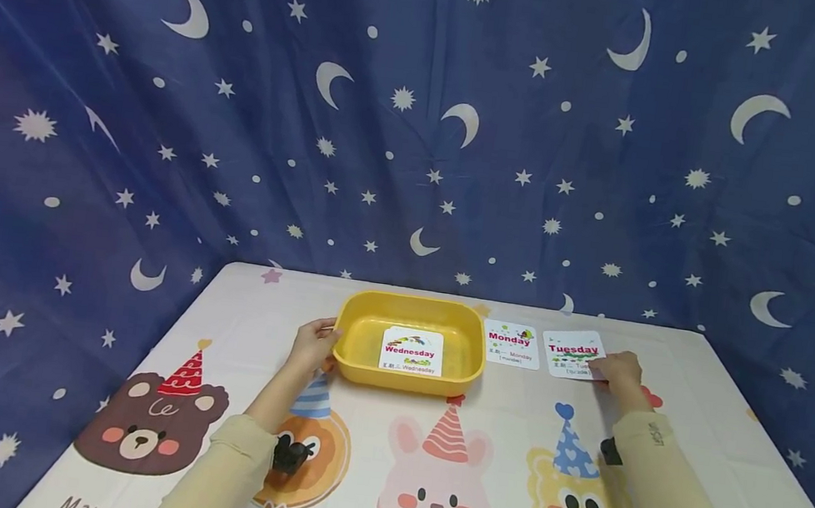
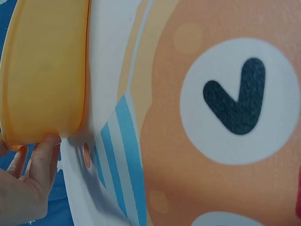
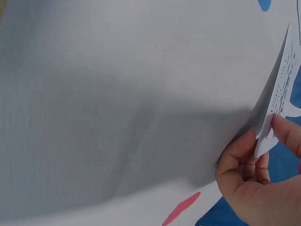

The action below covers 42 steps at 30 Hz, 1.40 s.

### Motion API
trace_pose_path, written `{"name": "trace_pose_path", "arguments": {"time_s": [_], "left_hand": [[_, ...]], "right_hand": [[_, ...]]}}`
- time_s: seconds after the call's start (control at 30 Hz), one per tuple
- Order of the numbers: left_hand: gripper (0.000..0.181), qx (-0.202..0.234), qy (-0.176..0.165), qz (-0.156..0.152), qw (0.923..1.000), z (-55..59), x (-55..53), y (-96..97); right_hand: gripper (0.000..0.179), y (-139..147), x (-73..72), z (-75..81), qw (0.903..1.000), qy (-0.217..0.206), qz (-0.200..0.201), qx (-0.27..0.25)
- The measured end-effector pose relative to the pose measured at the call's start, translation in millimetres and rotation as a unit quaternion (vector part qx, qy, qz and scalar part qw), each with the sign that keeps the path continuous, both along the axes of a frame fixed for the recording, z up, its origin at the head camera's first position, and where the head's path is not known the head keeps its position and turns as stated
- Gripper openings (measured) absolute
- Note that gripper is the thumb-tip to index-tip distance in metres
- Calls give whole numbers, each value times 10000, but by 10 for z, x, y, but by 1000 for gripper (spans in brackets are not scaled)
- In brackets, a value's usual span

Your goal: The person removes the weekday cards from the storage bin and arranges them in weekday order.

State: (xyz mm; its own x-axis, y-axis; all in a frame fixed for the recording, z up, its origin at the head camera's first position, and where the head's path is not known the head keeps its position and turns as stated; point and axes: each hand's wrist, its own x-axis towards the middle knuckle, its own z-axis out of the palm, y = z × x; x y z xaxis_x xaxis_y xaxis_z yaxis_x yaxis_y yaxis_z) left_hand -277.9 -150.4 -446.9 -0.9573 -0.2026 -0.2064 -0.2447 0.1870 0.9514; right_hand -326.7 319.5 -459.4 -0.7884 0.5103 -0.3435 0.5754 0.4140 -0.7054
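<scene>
A yellow plastic tray stands at the back of the table, with a white Wednesday card inside it. At the tray's left end my left hand grips the rim; the left wrist view shows the fingers of this hand at the tray's corner. To the right of the tray lies a Monday card. Beside that one, my right hand pinches the Tuesday card by its lower right corner. In the right wrist view this card is tilted up from the tablecloth between thumb and fingers.
The white tablecloth is printed with a bear, a rabbit and other party figures. Behind the table's far edge hangs a blue curtain with white moons and stars. Dark wrist devices sit under both forearms.
</scene>
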Motion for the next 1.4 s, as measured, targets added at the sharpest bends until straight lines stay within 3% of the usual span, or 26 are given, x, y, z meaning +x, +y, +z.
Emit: {"name": "trace_pose_path", "arguments": {"time_s": [0.4,0.73,0.93,1.2,1.4], "left_hand": [[37,-5,-110,13,9999,7,-4,16],[37,45,22,0,10000,0,11,19],[37,54,51,-56,10000,-6,15,46],[38,36,98,-85,9999,0,30,43],[39,23,99,-9,9999,20,45,28]], "right_hand": [[54,-31,-8,-37,9967,-257,319,702],[56,-71,83,-44,9915,-374,483,1148],[56,-77,95,-39,9887,-499,390,1359],[68,-51,83,-55,9942,-427,128,977],[58,-7,46,-39,9964,-326,383,681]]}}
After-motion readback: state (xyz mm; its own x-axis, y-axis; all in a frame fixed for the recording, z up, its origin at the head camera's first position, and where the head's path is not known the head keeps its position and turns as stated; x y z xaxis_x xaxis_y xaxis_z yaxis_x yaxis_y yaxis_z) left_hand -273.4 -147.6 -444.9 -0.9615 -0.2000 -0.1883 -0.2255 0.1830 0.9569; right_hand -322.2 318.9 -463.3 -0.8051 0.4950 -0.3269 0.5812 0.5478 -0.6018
